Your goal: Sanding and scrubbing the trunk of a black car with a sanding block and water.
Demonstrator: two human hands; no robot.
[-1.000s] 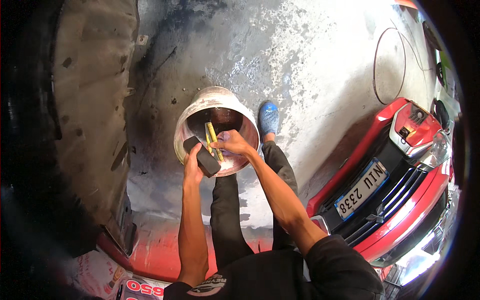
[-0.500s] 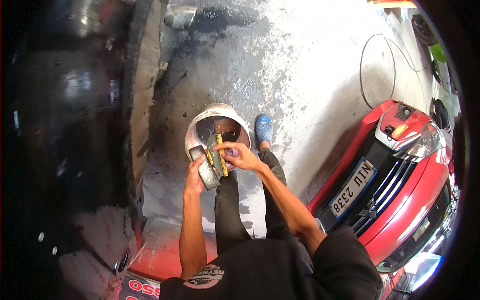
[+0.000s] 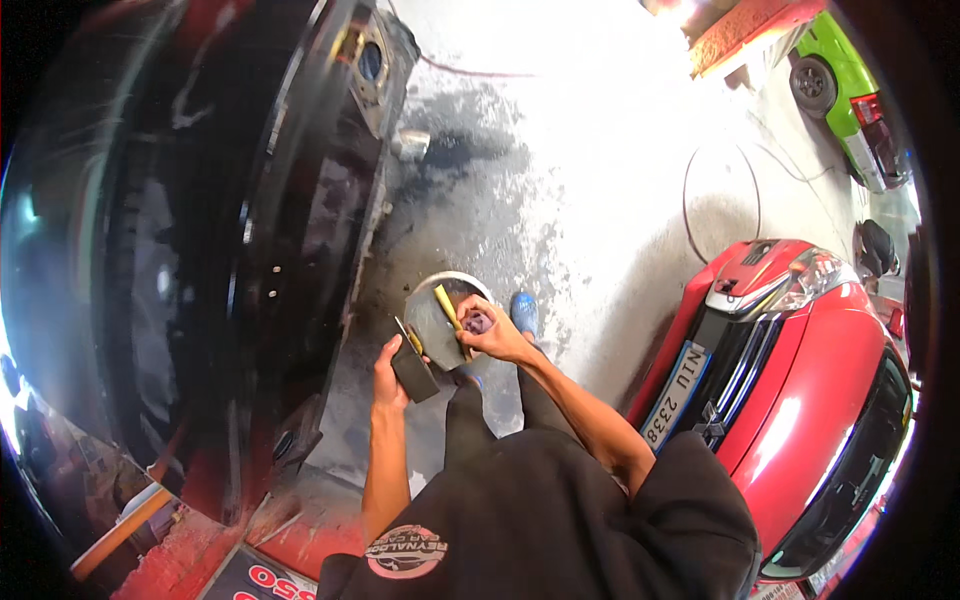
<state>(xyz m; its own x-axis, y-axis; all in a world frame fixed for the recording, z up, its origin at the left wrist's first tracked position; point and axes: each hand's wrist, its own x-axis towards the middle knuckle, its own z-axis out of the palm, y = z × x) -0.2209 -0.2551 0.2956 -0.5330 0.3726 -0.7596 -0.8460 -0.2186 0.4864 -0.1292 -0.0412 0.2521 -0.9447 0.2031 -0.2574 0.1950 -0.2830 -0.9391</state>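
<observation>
My left hand [image 3: 389, 372] is closed around a dark grey rectangular block [image 3: 416, 376], its flat face turned up. A small yellowish piece [image 3: 415, 341] shows at the block's far edge, beside my fingers. My right hand [image 3: 492, 332] is closed on a narrow yellow strip [image 3: 446, 302], which points away from me. A crumpled purplish-grey wad [image 3: 477, 322] sits in the same hand; I cannot tell if it is cloth or sponge. Both hands are over a round pale bucket [image 3: 456, 275]. Its inside looks grey and is partly hidden by my hands.
A dark, glossy car body [image 3: 200, 220] fills the left side. On the right stands a red car [image 3: 780, 400], nose toward the bucket. A green vehicle [image 3: 845, 95] is at the far right. A thin hose [image 3: 686, 200] loops on the floor, and a blue shoe [image 3: 523, 312] stands beside the bucket.
The view has shifted, showing more of the dark car. The block has turned to show a smoother, matte face. The yellow strip now tilts left and reaches farther from my right hand.
</observation>
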